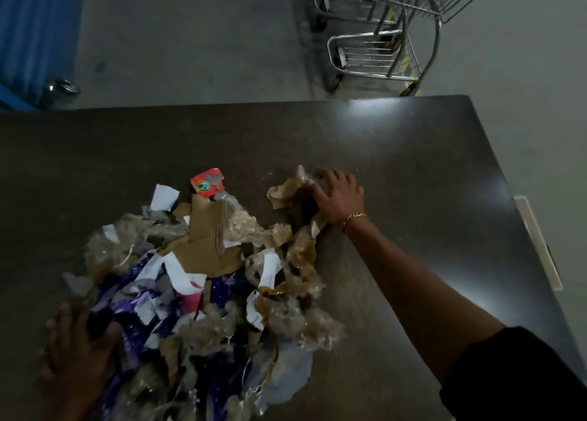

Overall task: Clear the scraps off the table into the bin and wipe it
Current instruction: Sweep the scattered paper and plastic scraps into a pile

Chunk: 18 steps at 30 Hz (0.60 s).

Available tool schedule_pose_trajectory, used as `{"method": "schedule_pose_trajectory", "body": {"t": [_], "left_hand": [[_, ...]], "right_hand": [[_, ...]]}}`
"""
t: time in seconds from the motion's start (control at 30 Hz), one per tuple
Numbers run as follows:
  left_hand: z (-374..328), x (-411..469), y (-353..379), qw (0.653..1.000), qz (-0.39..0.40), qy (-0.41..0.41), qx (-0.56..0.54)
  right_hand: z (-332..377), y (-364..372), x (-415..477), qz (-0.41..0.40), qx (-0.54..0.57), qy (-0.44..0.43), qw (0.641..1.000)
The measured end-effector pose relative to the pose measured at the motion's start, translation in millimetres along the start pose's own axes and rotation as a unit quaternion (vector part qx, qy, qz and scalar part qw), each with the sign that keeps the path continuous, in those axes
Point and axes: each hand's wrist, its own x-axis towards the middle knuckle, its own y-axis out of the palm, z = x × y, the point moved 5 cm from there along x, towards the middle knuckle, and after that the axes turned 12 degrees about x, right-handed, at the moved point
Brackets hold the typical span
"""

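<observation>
A scrap pile (203,281) of cardboard, tape and torn paper lies on the dark table (413,153). At the pile's far edge a red label (208,182) shows a round emblem, its writing unreadable. The right hand (340,198) presses, fingers spread, on the pile's far right; the left hand (76,357), blurred, lies spread at its near left.

The single head view looks steeply down, close over the dark table (413,173), floor beyond.

Right arm (413,281): black sleeve (521,370) pushed up, gold chain bracelet (355,218) at wrist.
</observation>
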Motion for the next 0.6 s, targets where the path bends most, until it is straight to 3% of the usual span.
{"method": "schedule_pose_trajectory", "body": {"t": [0.07, 0.1, 0.13, 0.17, 0.23, 0.27, 0.37, 0.5, 0.6], "left_hand": [[-53.4, -29.9, -70.3, 0.999, 0.023, 0.012, -0.048], [-55.9, -34.7, -76.5, 0.996, 0.038, -0.001, -0.085], [-51.9, -36.2, -74.9, 0.989, 0.121, -0.028, -0.081], [-46.3, -30.0, -62.9, 0.985, 0.134, -0.029, -0.108], [-43.0, -30.2, -66.0, 0.971, 0.138, -0.068, -0.181], [-55.5, -36.6, -84.1, 0.988, 0.078, -0.059, -0.123], [-75.9, -46.7, -109.6, 0.983, 0.017, -0.088, -0.163], [-85.6, -46.4, -115.7, 0.954, 0.037, -0.143, -0.262], [-92.2, -45.9, -117.5, 0.907, 0.049, -0.175, -0.380]], "right_hand": [[15.7, 15.8, -19.3, 0.020, 0.011, 0.018, 1.000], [22.9, 23.9, -29.8, 0.024, 0.028, 0.024, 0.999], [30.3, 30.7, -40.7, 0.023, 0.048, 0.027, 0.998], [35.8, 38.3, -50.4, 0.021, 0.071, 0.031, 0.997], [44.4, 52.8, -69.7, 0.016, 0.127, 0.038, 0.991], [47.3, 59.8, -79.2, 0.015, 0.158, 0.044, 0.986], [54.9, 76.2, -104.5, 0.011, 0.192, 0.063, 0.979], [73.2, 91.2, -131.0, 0.029, 0.153, 0.037, 0.987], [82.1, 87.1, -135.7, 0.025, 0.078, 0.008, 0.997]]}}
